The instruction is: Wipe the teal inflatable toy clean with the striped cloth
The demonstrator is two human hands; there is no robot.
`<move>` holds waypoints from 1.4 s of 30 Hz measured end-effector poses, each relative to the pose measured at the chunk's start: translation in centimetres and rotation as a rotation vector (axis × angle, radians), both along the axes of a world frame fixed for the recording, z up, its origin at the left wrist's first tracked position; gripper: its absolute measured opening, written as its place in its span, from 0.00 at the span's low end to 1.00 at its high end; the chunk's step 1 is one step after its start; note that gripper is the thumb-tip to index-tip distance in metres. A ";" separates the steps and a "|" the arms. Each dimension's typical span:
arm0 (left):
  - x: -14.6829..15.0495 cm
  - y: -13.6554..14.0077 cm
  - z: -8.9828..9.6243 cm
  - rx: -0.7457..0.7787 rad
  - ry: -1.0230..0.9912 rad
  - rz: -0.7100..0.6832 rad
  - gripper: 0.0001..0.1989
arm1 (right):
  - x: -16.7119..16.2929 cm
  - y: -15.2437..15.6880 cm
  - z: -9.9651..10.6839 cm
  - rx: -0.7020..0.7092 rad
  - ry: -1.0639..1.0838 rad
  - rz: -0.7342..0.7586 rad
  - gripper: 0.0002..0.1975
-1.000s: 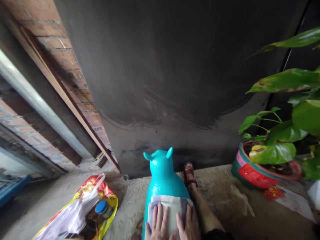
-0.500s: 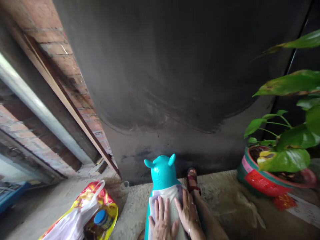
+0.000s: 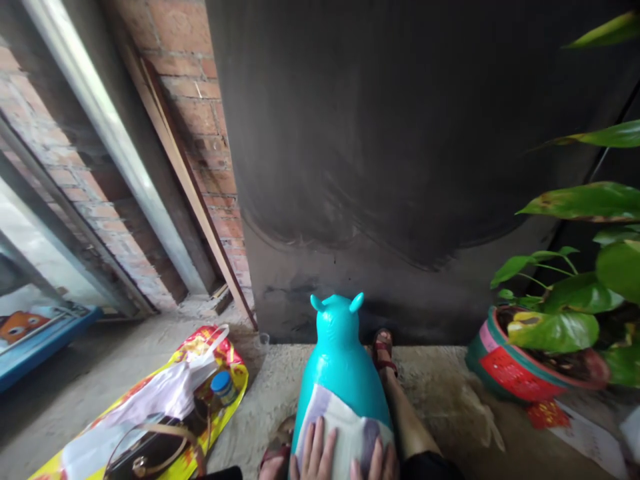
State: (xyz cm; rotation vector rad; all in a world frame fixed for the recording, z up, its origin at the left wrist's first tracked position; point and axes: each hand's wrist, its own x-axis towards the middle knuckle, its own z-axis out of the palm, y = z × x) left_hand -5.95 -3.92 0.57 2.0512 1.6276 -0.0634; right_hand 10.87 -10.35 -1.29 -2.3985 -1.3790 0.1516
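Note:
A glossy turquoise inflatable animal (image 3: pixel 339 363) with two small ears stands between my legs, facing the dark panel. Over its back lies a white and lilac cloth (image 3: pixel 334 415). My left hand (image 3: pixel 314 457) rests flat on this cloth, fingers stretched out. Beside it, my right hand (image 3: pixel 376 463) also presses on the cloth with fingers extended; the lower parts of both hands are cut off by the picture's bottom edge.
A dark panel (image 3: pixel 390 153) stands in front. To the left, a yellow and red bag (image 3: pixel 237 387) lies under a blue-lidded jar (image 3: pixel 223 387) and a brown handbag (image 3: pixel 150 450). A potted plant (image 3: pixel 540 373) is at right. Wooden boards (image 3: pixel 187 180) lean against bricks.
Both hands and the cloth have slid back toward me along the inflatable animal, baring its neck and upper back. The view has turned left, so more of the bag and handbag shows.

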 end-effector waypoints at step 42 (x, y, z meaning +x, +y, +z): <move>1.9 -5.8 1.3 -0.125 -0.254 0.024 0.45 | -0.6 -2.1 -1.8 -0.070 -0.106 -0.008 0.42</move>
